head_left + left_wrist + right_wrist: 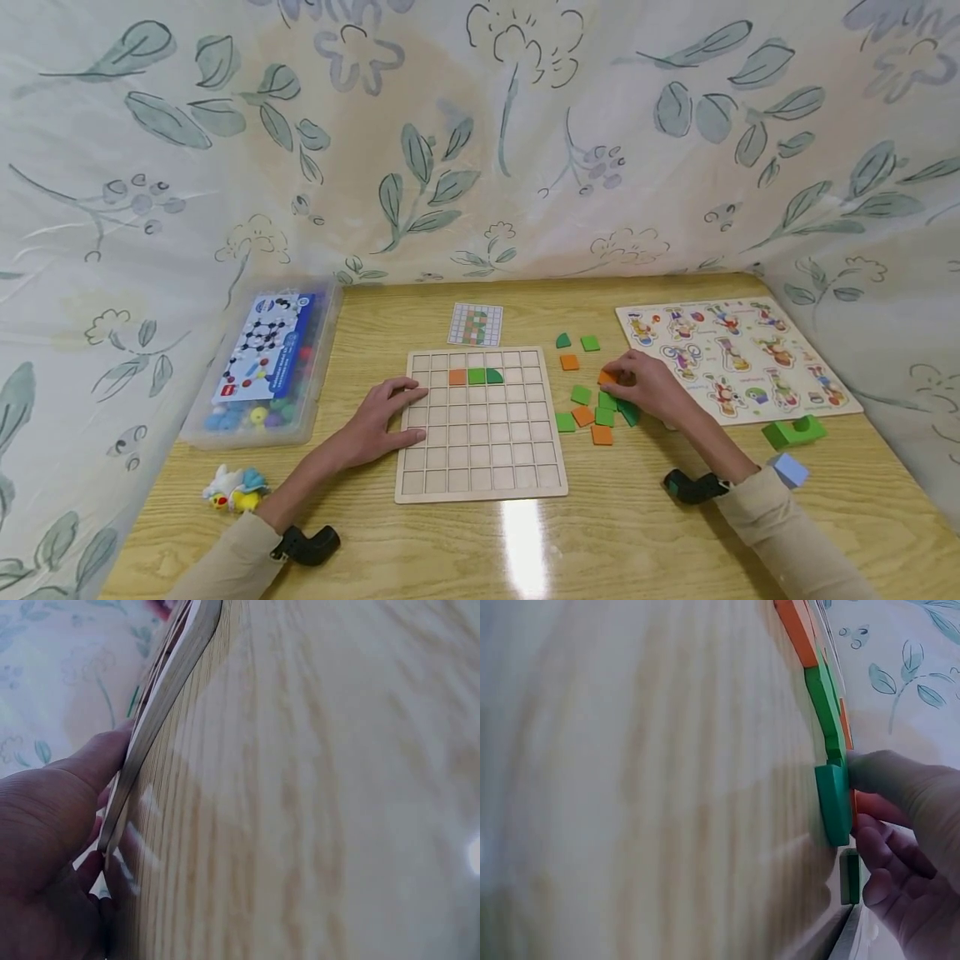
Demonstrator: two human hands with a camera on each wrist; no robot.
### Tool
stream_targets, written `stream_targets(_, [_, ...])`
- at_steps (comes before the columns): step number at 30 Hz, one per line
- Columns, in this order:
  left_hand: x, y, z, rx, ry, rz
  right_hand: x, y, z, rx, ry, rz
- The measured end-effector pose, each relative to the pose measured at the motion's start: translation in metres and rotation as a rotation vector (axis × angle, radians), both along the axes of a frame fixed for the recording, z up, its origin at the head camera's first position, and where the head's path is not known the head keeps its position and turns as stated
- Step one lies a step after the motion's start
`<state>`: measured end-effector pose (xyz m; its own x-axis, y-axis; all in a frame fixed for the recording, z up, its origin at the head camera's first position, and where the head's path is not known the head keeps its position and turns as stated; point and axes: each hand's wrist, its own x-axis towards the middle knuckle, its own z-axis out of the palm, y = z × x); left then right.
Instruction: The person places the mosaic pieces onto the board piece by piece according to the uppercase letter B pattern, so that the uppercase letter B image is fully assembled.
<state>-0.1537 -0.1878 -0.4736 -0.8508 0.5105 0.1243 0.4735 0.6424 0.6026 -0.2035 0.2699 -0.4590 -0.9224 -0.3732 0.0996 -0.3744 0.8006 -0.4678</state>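
A wooden grid board [480,495] lies mid-table, with an orange square tile [457,377], a green square tile [477,377] and a dark green quarter-round tile [494,377] set in one of its upper rows. My left hand [378,423] rests on the board's left edge, thumb and fingers spread apart; the left wrist view has the thumb [105,754] against the board's side. To the right of the board, my right hand [647,385] pinches an orange tile [606,378] between thumb and fingers. Below it lie loose green [604,417] and orange tiles [602,435].
A small pattern card [476,324] sits behind the board. At the left stand a clear box of colored balls [262,367] and small toy figures [236,488]. A picture puzzle board [738,358], a green block [793,432] and a blue block [790,470] lie at the right.
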Motion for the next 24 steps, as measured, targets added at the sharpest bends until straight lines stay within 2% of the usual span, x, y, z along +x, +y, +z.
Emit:
stream_targets(4, [-0.001, 0.0, 0.0, -0.007, 0.023, -0.004, 0.0, -0.008, 0.004, -0.022, 0.004, 0.006])
stream_targets(8, [0.0, -0.001, 0.001, -0.009, 0.006, -0.003, -0.001, -0.024, 0.011, -0.083, 0.001, 0.037])
stream_targets(13, [0.0, -0.001, 0.001, -0.015, 0.005, -0.004, 0.002, -0.054, 0.019, -0.135, 0.022, 0.143])
stream_targets(20, [0.001, 0.001, 0.001, -0.011, -0.017, 0.007, -0.001, -0.102, 0.024, -0.102, -0.039, 0.279])
stream_targets(24, [0.001, 0.001, 0.001, -0.01, -0.023, 0.014, -0.006, -0.123, 0.025, -0.063, -0.039, 0.342])
